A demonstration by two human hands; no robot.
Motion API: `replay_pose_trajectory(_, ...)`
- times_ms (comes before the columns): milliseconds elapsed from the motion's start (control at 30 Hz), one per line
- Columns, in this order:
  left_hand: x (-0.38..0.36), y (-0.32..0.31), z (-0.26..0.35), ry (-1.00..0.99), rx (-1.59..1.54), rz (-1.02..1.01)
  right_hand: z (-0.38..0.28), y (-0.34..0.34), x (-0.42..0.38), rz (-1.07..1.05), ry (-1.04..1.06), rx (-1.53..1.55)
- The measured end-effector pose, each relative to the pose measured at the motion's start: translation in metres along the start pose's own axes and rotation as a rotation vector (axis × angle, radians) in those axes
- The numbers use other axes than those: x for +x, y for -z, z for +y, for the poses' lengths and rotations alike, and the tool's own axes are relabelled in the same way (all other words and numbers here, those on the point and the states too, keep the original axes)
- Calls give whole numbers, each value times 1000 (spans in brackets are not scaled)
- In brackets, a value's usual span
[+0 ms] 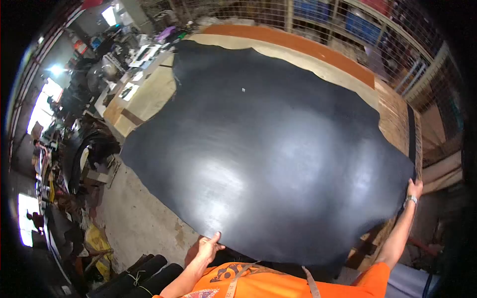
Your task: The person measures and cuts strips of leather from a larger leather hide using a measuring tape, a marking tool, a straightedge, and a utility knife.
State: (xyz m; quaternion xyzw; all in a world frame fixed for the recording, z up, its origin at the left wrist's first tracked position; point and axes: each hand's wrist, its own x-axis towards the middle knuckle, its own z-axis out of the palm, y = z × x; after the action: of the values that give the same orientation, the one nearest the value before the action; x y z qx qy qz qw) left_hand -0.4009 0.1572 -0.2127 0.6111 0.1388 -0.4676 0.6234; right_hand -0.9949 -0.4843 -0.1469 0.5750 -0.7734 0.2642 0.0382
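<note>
A large black leather hide (258, 134) with an uneven outline is spread over a work table, its near side hanging towards my body. My left hand (209, 248) pinches the hide's near edge, thumb on top and fingers hidden underneath. At the far right, my right hand (415, 189) grips the hide's right-hand edge, arm stretched out. A small pale mark (243, 90) shows on the hide's upper part. The surface looks smooth and shiny under the light.
Along the table's back lies a brown-orange strip of material (298, 47), behind it a wire mesh partition (268, 15). Papers (130, 91) rest at the table's left end. Dark rolls (149, 273) lie at lower left. A tape measure (233, 284) hangs round my neck.
</note>
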Motion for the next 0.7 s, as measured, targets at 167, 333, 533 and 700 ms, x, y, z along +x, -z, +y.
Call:
replay_pose_trajectory(167,8,35,15,160,110,-192,9,14,23,-103,-155,-266)
replay_pose_trajectory(333,53,149,56,261,-12,-389,-79,25,-80,3,-84,-305)
replay_pose_trajectory(533,131,311,173,-165,347,53,-223,12,-328,-63,-210,498)
replay_pose_trajectory(700,166,361,335,-719,854,259,-354,1,-477,-181,-563,884)
